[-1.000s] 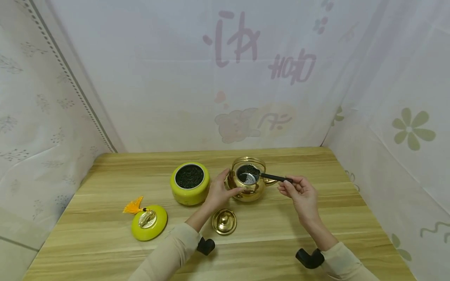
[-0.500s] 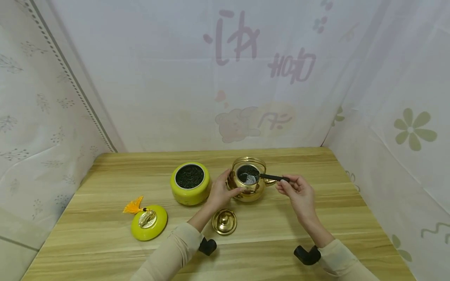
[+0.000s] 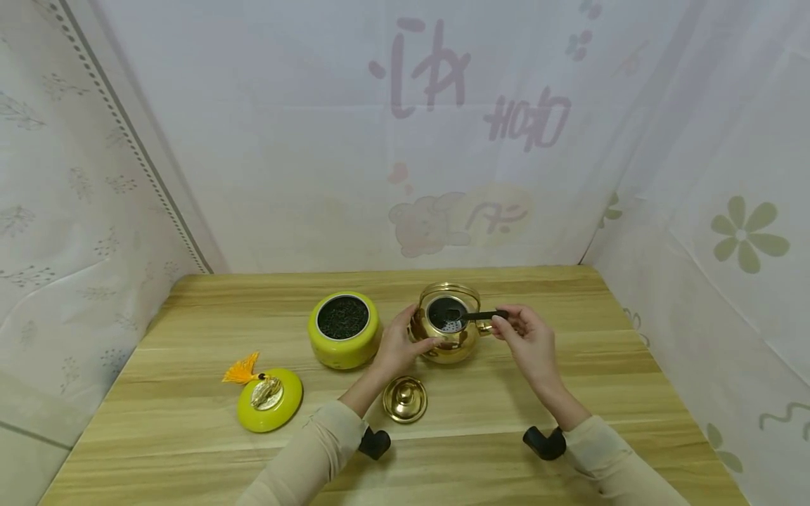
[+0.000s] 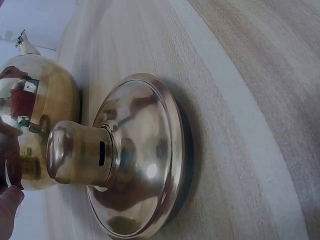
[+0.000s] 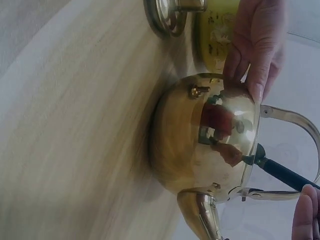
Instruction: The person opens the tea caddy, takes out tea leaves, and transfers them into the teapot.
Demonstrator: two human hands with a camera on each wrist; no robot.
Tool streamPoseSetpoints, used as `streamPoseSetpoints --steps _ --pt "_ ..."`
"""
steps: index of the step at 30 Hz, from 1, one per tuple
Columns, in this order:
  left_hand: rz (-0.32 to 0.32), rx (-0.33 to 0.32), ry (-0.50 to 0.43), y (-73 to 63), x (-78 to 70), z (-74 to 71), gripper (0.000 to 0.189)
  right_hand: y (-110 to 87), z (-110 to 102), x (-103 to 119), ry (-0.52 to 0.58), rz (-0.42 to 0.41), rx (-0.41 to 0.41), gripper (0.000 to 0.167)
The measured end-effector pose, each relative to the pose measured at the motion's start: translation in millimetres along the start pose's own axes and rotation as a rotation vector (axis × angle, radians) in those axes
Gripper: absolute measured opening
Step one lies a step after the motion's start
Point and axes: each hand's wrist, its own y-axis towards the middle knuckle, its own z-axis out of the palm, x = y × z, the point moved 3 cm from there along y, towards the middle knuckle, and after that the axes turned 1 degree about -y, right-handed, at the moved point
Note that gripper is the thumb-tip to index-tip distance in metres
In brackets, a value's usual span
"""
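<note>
Leftward shift above the table [image 3: 196, 323]!

Table fills the lower frame, gold pot [image 3: 451, 353] just right of centre, yellow jar [image 3: 344, 355] of dark leaves [image 3: 343, 318] to its left. Left hand [image 3: 400, 344] holds its spot, thumb and fingers spread round the pot's side. And the right hand [image 3: 530, 346] has come leftward since a second ago! Yellow lid [image 3: 271, 400] lower left, gold lid [image 3: 405, 400] lower centre, both unmoved. Black spoon [image 3: 482, 315] pinched in right fingertips, its head at the pot's mouth.
</note>
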Motion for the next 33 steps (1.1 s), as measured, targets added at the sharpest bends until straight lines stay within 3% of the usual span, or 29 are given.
streamPoseSetpoints --steps 9,19,28,33 --pt "0.018 0.006 0.014 -0.5 -1.5 0.0 0.078 -1.1 6 23 -0.204 -0.165 -0.014 0.017" --pt "-0.012 0.002 -0.001 -0.3 -3.1 -0.5 0.078 -5.0 7 30 -0.273 -0.345 -0.029 0.021" --pt "-0.022 0.003 -0.007 -0.3 -1.2 -0.8 0.078 -7.2 5 30 -0.275 -0.382 -0.046 0.020" --pt "-0.028 0.003 0.003 -0.6 0.0 -1.0 0.080 -5.6 0 14 -0.222 -0.391 -0.036 0.024"
